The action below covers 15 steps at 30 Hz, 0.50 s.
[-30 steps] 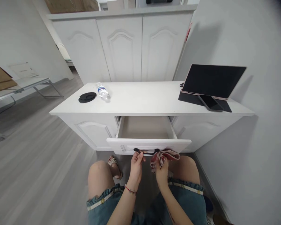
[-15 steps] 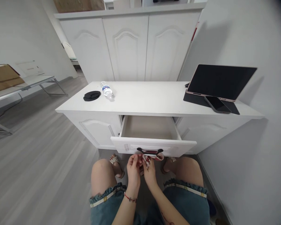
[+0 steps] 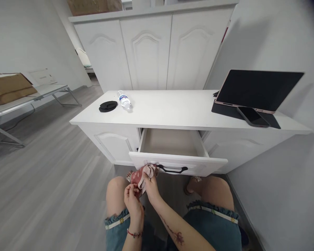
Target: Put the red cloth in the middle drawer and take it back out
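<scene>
I sit facing a low white cabinet (image 3: 172,115) whose middle drawer (image 3: 172,141) stands pulled out, with nothing visible inside it. A black handle (image 3: 172,170) runs across the drawer front. My right hand (image 3: 150,184) grips a small pink and red cloth (image 3: 142,173) just below the drawer's left front corner. Closed in a pinch, my left hand (image 3: 132,202) holds the lower edge of the same cloth above my left knee.
On the cabinet top lie a water bottle (image 3: 124,100) and a black round lid (image 3: 108,106) at the left, a propped tablet (image 3: 256,90) and a phone (image 3: 252,116) at the right. Tall white cupboards (image 3: 151,52) stand behind. A metal-legged table (image 3: 23,101) with cardboard stands far left.
Both hands have carried the cloth from under the drawer handle to the left, toward my left knee. My left hand has dropped lower. The view has turned a little to the left.
</scene>
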Motion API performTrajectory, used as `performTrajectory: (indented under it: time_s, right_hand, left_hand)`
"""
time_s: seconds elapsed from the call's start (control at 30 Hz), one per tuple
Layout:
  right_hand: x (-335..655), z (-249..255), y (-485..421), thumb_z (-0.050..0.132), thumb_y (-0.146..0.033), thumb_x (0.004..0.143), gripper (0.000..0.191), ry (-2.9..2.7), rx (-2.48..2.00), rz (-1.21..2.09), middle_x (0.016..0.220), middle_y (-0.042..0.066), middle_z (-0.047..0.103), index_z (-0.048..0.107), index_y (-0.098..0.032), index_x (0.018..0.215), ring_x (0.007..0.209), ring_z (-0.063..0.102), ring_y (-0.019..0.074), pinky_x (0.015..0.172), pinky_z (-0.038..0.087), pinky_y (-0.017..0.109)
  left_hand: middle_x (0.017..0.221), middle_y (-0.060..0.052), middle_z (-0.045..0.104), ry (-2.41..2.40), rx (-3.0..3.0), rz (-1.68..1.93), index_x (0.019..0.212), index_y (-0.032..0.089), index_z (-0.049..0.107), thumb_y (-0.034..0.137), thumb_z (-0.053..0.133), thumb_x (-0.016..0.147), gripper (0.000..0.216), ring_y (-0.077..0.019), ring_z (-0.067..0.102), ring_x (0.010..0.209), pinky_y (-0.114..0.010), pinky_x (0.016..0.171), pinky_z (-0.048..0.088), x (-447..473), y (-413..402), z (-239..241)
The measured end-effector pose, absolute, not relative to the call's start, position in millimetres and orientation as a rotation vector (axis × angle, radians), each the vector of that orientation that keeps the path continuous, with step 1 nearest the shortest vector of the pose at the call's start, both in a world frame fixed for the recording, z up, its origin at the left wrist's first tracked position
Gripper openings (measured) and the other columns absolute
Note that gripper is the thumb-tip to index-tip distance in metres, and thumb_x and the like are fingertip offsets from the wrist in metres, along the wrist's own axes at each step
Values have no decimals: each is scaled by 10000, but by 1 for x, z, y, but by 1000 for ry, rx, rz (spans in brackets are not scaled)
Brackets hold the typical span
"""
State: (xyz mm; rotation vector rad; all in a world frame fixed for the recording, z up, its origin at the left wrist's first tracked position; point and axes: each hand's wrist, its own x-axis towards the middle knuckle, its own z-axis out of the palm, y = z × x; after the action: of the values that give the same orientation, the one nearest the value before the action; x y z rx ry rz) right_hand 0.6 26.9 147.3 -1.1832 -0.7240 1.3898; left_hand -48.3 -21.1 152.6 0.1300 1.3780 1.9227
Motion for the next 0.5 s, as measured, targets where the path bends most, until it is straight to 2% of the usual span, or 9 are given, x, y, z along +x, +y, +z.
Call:
performTrajectory:
  time_s: [0.1, 0.2, 0.37, 0.5]
  right_hand:
    - [-4, 172, 25, 674, -461, 708, 539, -517, -1016, 1605, 1192, 75, 652, 550, -204, 1166, 1096, 602, 234, 849, 515, 343]
    - [0, 202, 23, 725, -373, 682, 462, -298, -836, 1726, 1077, 54, 703, 573, -197, 1081, 968, 659, 217, 775, 540, 331]
    - [18, 242, 23, 744, -290, 676, 314, -161, -662, 1799, 957, 50, 727, 630, -174, 945, 951, 664, 212, 807, 540, 333]
    - [35, 255, 23, 716, -280, 710, 252, -125, -639, 1806, 962, 56, 724, 651, -170, 927, 1001, 649, 218, 869, 530, 360]
  left_hand:
    - [559, 73, 495, 1462, 72, 1960, 696, 187, 538, 339, 661, 678, 197, -63, 421, 485, -187, 485, 344, -49, -23, 148]
    - [607, 62, 536, 1491, 47, 1902, 711, 198, 550, 323, 637, 696, 154, -77, 472, 522, -198, 509, 375, -43, -25, 144]
    - [792, -21, 669, 1352, 83, 1742, 815, 196, 644, 222, 663, 654, 164, -158, 621, 726, -255, 627, 479, -19, -24, 143]
    - [873, -43, 706, 1230, 111, 1642, 815, 220, 666, 231, 687, 645, 172, -191, 648, 842, -284, 713, 511, -2, -16, 143]
